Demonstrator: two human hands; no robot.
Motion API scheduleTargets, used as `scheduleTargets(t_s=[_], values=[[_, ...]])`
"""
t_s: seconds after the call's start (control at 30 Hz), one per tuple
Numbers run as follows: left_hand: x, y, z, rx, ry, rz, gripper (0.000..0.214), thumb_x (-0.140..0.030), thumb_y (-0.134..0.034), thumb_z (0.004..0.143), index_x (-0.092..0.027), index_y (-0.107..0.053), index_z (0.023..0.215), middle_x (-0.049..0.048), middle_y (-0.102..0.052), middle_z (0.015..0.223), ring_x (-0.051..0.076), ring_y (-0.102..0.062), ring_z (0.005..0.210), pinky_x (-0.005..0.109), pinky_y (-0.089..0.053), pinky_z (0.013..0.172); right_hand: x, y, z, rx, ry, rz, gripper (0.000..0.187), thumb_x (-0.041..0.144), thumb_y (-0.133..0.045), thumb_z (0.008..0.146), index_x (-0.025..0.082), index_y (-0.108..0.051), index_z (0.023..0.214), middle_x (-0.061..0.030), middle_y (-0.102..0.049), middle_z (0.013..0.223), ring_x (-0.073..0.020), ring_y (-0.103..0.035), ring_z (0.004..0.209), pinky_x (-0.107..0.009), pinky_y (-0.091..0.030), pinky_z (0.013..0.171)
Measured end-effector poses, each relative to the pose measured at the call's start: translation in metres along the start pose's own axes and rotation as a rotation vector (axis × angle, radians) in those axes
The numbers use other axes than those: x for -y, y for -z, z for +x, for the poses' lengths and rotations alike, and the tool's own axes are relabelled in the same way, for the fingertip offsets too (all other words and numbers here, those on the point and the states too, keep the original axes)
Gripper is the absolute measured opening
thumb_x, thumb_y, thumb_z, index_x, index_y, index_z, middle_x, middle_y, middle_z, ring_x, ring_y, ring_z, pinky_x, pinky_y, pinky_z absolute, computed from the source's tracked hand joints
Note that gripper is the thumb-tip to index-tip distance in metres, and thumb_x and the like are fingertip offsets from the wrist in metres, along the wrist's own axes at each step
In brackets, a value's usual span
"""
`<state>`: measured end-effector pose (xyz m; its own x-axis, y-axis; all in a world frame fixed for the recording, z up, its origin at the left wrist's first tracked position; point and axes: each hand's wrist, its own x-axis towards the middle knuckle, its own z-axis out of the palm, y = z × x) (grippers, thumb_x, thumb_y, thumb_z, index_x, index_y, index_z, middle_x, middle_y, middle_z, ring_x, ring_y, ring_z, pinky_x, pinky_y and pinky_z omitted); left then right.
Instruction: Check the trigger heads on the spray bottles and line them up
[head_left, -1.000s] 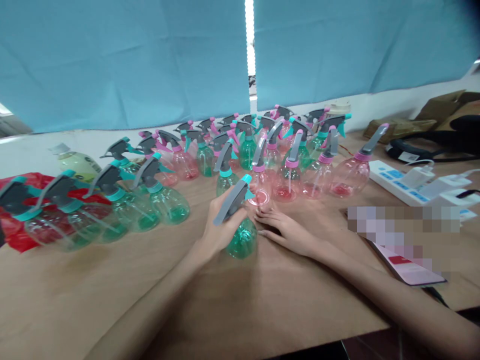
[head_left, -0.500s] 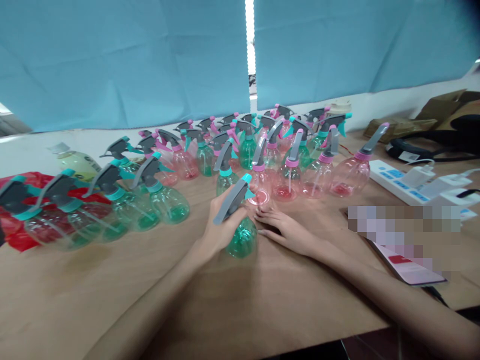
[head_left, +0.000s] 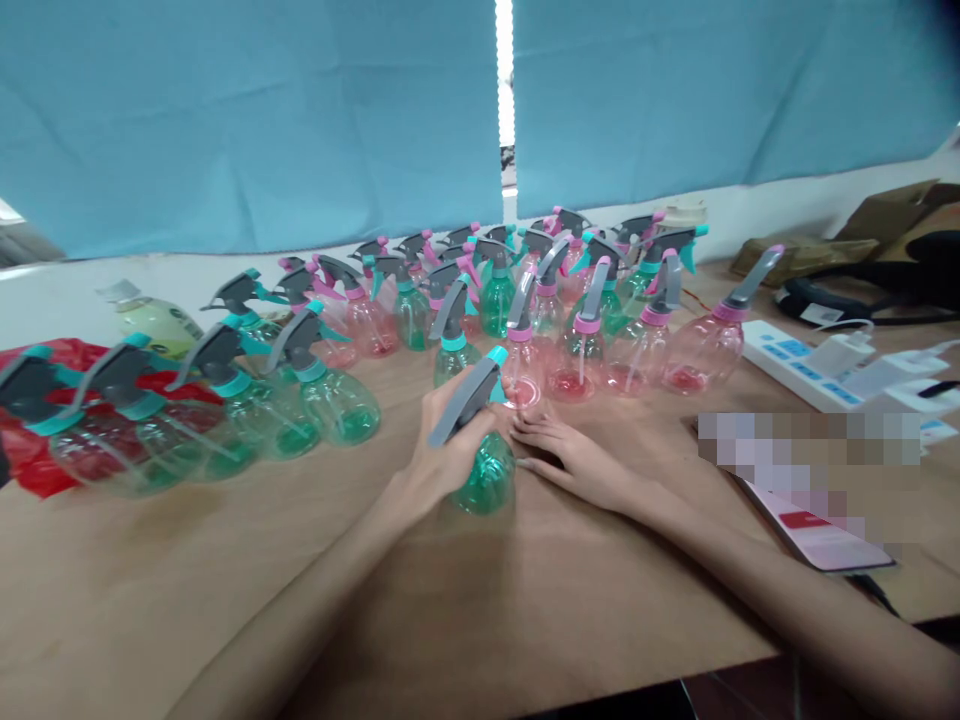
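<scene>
My left hand (head_left: 448,440) is wrapped around the neck of a green spray bottle (head_left: 486,478), which stands on the brown table (head_left: 420,610). Its grey trigger head with a teal nozzle rises above my grip. To the right of that bottle my right hand (head_left: 574,455) rests on the tabletop, palm down, fingers stretched toward the bottle and holding nothing. Just behind stand another green spray bottle (head_left: 453,360) and a pink spray bottle (head_left: 521,370), with more pink ones to their right.
Several green spray bottles (head_left: 341,405) line the left, near a red plastic bag (head_left: 30,455) and a pale yellow-green bottle (head_left: 157,325). More spray bottles crowd the back. At right are a white power strip (head_left: 799,365), a phone (head_left: 832,540) and a black strap (head_left: 840,300).
Both hands and the held spray bottle keep their places. Only a very slight shift of the camera view shows.
</scene>
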<state>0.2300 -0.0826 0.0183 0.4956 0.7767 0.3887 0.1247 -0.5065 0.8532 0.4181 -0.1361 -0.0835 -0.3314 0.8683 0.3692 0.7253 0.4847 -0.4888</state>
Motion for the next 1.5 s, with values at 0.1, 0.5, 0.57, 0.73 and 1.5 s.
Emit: scheduleTargets(t_s=[0.1,0.5,0.57,0.73,1.5], values=[[0.0015,-0.0001,0.0008,-0.022,-0.012,0.001,0.001,-0.02,-0.053,0.07,-0.019,-0.053,0.069,-0.0012,-0.052,0.068,0.017,-0.053,0.071,0.03,-0.041,0.067,0.0008,0.0009,0.0004,0.011,0.0,-0.003,0.044,0.038,-0.047,0.096,0.016,-0.053,0.134,-0.0122,-0.055,0.138,-0.026,-0.045,0.133,-0.051,-0.034,0.112],[0.0027,0.0,0.001,-0.008,0.008,-0.022,0.006,-0.019,-0.053,0.07,-0.018,-0.058,0.074,0.0001,-0.059,0.074,0.016,-0.055,0.07,0.031,-0.042,0.067,-0.0012,0.0009,-0.001,0.002,0.012,0.016,0.045,0.04,-0.05,0.095,0.022,-0.051,0.136,-0.01,-0.054,0.139,-0.0259,-0.045,0.133,-0.052,-0.035,0.111],[0.0035,0.0001,0.0015,-0.001,0.004,-0.034,0.006,-0.019,-0.053,0.07,-0.018,-0.058,0.073,0.0001,-0.059,0.075,0.016,-0.055,0.07,0.031,-0.043,0.067,-0.0015,0.001,-0.0011,-0.002,0.014,0.023,0.045,0.04,-0.05,0.094,0.023,-0.051,0.137,-0.0093,-0.053,0.14,-0.0263,-0.045,0.133,-0.053,-0.034,0.111],[0.0033,0.0002,0.0021,-0.004,0.001,-0.044,0.004,-0.02,-0.055,0.069,-0.018,-0.058,0.072,0.0006,-0.059,0.074,0.017,-0.055,0.07,0.031,-0.044,0.066,-0.0012,0.0011,-0.0014,0.012,0.005,0.013,0.046,0.041,-0.049,0.095,0.022,-0.051,0.137,-0.0099,-0.052,0.141,-0.0263,-0.043,0.134,-0.051,-0.033,0.112],[0.0094,0.001,-0.0011,0.007,0.013,-0.064,0.006,-0.021,-0.057,0.071,-0.019,-0.058,0.077,-0.0018,-0.056,0.067,0.016,-0.055,0.065,0.029,-0.046,0.064,-0.0002,0.0014,-0.0018,-0.016,0.014,0.03,0.045,0.039,-0.051,0.094,0.024,-0.051,0.136,-0.0092,-0.055,0.138,-0.0267,-0.047,0.131,-0.052,-0.037,0.109]])
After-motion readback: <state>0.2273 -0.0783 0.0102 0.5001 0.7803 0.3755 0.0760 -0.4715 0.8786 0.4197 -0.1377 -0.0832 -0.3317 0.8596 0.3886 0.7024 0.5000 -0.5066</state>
